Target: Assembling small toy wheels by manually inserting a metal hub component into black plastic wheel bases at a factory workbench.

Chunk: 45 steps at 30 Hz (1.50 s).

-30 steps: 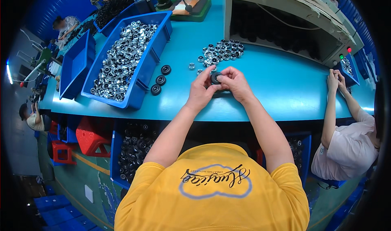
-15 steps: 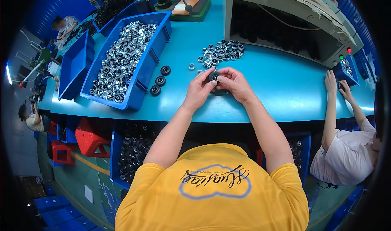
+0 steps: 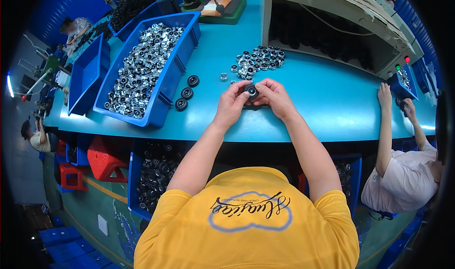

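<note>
Teal table (image 3: 303, 112), both hands meeting over its near edge.
Small black round part (image 3: 251, 91) sits pinched between left hand (image 3: 232, 103) and right hand (image 3: 274, 96), fingertips closed on it; loose pile of similar parts (image 3: 258, 60) lies just beyond.

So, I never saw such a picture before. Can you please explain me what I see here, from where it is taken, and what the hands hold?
There is no machine here: a person in a yellow shirt works with two bare hands. The camera sits on that person's head and looks down, and its wide lens bends straight edges. The left hand and the right hand together hold a small black round part over a teal table. Just behind lies a heap of small parts, black and silvery. To the left stand a blue bin of shiny metal pieces and three black discs. At the right edge, another person's hands work at the same table.
</note>
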Available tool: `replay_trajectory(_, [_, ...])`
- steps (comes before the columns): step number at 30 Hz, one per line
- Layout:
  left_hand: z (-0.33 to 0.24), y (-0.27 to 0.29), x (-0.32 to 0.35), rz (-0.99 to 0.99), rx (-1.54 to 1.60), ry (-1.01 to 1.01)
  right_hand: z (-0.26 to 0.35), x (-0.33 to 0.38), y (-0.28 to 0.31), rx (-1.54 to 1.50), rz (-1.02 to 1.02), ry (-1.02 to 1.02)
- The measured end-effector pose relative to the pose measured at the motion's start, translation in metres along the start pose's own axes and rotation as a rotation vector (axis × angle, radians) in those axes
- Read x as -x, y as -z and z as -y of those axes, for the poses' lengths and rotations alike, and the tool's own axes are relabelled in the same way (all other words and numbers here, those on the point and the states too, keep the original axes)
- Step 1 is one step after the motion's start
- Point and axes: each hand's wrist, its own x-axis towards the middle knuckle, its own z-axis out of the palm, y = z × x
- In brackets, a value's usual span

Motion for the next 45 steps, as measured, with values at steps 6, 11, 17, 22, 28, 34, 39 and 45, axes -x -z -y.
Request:
replay_trajectory(6, [0.0, 0.002, 0.002, 0.032, -0.079, -0.007, 0.001, 0.001, -0.005, 0.023, -0.01, 0.148])
replay_trajectory(11, [0.0, -0.004, 0.002, -0.036, -0.048, 0.011, -0.006, -0.002, -0.002, -0.077, -0.014, 0.139])
replay_trajectory(17, [0.0, 0.0, 0.002, -0.054, -0.118, -0.003, -0.002, 0.0, -0.002, -0.02, 0.022, 0.056])
replay_trajectory(22, [-0.003, -0.002, 0.002, -0.073, -0.131, -0.015, -0.005, 0.0, -0.001, -0.062, 0.026, 0.069])
replay_trajectory(28, [-0.007, -0.004, -0.001, 0.029, -0.177, -0.051, -0.003, 0.0, -0.003, 0.034, -0.05, 0.106])
replay_trajectory(34, [0.0, -0.004, 0.003, 0.084, 0.078, -0.041, -0.003, 0.0, -0.004, -0.064, -0.057, 0.105])
replay_trajectory(39, [-0.007, -0.001, 0.001, 0.08, 0.017, 0.054, -0.004, 0.0, -0.001, -0.056, -0.044, 0.144])
replay_trajectory(45, [-0.004, 0.001, 0.0, 0.036, 0.012, 0.118, -0.007, -0.003, 0.003, -0.038, -0.016, 0.112])
